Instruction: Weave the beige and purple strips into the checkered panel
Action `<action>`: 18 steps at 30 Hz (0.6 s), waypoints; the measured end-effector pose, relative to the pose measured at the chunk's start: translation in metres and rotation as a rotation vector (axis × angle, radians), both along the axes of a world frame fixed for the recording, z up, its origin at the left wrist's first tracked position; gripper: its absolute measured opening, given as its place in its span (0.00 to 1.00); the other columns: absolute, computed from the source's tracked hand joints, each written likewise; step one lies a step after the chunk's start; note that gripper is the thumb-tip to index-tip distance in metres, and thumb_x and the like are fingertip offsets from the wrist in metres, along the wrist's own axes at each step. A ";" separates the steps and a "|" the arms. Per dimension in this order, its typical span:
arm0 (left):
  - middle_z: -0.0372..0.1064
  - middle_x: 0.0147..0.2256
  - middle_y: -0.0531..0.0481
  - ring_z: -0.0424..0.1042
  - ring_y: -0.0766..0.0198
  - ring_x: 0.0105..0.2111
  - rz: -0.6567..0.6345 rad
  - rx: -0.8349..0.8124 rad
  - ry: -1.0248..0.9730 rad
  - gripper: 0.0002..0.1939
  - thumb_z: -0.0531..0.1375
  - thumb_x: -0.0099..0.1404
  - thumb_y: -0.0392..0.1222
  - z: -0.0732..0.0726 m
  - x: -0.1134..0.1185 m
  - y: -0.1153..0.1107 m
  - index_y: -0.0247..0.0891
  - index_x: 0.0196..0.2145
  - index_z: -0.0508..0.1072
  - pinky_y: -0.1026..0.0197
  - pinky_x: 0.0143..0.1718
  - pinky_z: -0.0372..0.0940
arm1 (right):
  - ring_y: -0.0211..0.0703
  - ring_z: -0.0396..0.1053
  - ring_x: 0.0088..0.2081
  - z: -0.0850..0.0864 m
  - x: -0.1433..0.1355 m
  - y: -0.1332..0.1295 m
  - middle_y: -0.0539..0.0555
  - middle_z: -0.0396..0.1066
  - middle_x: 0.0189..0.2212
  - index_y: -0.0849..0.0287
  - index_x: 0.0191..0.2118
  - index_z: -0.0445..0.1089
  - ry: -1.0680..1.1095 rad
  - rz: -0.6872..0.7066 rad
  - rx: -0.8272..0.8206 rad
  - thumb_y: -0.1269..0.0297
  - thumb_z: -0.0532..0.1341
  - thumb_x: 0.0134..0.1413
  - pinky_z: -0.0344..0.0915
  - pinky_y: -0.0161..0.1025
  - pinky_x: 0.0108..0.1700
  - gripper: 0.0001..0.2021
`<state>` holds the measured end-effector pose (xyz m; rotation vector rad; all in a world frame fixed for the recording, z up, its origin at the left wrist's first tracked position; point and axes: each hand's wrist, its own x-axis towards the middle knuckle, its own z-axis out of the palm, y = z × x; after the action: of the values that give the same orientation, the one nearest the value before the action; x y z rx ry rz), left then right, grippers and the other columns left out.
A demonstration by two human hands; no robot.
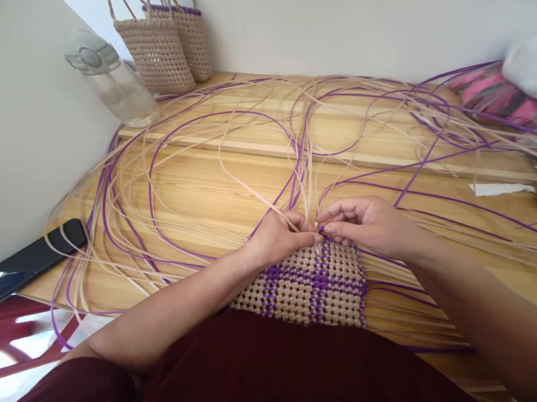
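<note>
A woven panel [336, 287] of beige and purple cords lies against my body, its far edge trailing loose strands. My left hand [284, 233] grips that far edge, thumb on top of the weave, with beige cords [309, 191] running up from beside its fingers. At the same edge, just to the right, my right hand [362, 225] pinches a purple cord [322, 228] between thumb and fingers. Exactly how the cord passes through the weave is too small to make out. The near part of the panel is hidden under my dark red clothing.
Long loose cords spread over the wooden table [192, 178]. A clear bottle [116, 85] and two woven bags [157, 54] stand at the back left. A dark phone [32, 259] lies at the left edge. White and pink bundles [488, 93] sit at the back right, near a paper scrap [501, 190].
</note>
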<state>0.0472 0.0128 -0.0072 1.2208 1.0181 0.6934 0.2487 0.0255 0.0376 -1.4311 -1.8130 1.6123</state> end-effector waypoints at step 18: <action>0.66 0.21 0.54 0.61 0.71 0.21 0.001 -0.027 -0.052 0.16 0.71 0.49 0.48 0.001 0.000 0.000 0.32 0.24 0.73 0.64 0.25 0.55 | 0.41 0.74 0.35 0.013 -0.006 0.016 0.51 0.78 0.35 0.58 0.43 0.78 -0.228 0.225 0.311 0.63 0.61 0.52 0.67 0.35 0.38 0.13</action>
<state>0.0474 0.0127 -0.0066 1.1734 0.9822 0.7072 0.2432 0.0417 0.0506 -1.3510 -2.3077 1.2250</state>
